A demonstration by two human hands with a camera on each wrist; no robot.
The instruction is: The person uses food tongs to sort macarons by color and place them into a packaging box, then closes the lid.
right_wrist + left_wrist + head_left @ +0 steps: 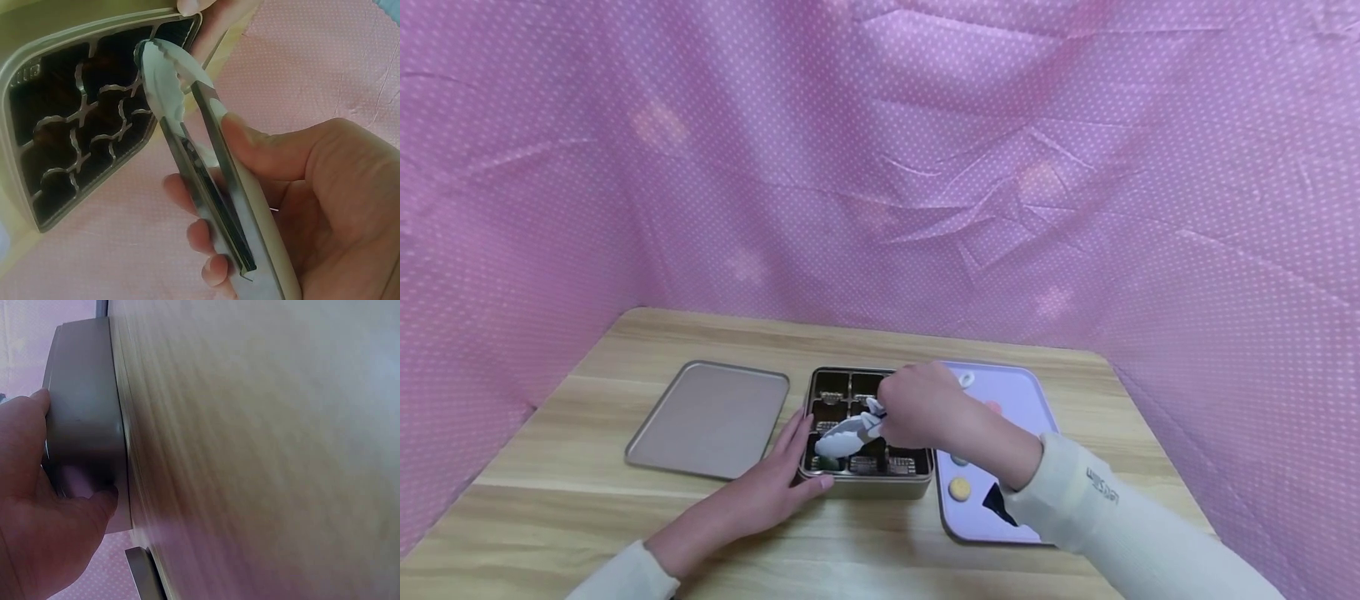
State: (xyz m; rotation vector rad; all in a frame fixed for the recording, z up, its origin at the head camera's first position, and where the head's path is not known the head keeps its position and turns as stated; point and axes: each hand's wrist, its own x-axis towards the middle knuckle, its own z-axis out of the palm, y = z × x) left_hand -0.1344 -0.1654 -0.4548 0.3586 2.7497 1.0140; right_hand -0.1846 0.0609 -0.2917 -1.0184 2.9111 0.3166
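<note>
Your right hand (917, 410) is curled round a pair of tongs (848, 433), thumb pressed on the upper arm and fingers wrapped under the lower one. In the right wrist view the tongs (200, 156) have white scalloped tips that sit close together, nearly shut, over the near-left part of the tin (917, 483). You cannot tell from any view whether the tips hold anything.

The tin stands at the middle of the table (587, 500), a little toward the near edge. It is a metal box with a dark insert split into compartments by wavy walls (81, 131).

Your left hand (775, 487) braces the tin's near-left corner. Its fingers lie straight along the left wall and the thumb presses against the front wall; the left wrist view shows the thumb (94, 500) and a fingertip on the grey side of the tin (81, 425).

The lid (707, 421) lies flat just left of the tin, inner side up, close to your left fingertips but apart from them.

A lilac tray (1022, 400) sits just right of the tin, under your right forearm. On its near part lies a small yellow round piece (958, 489).
</note>
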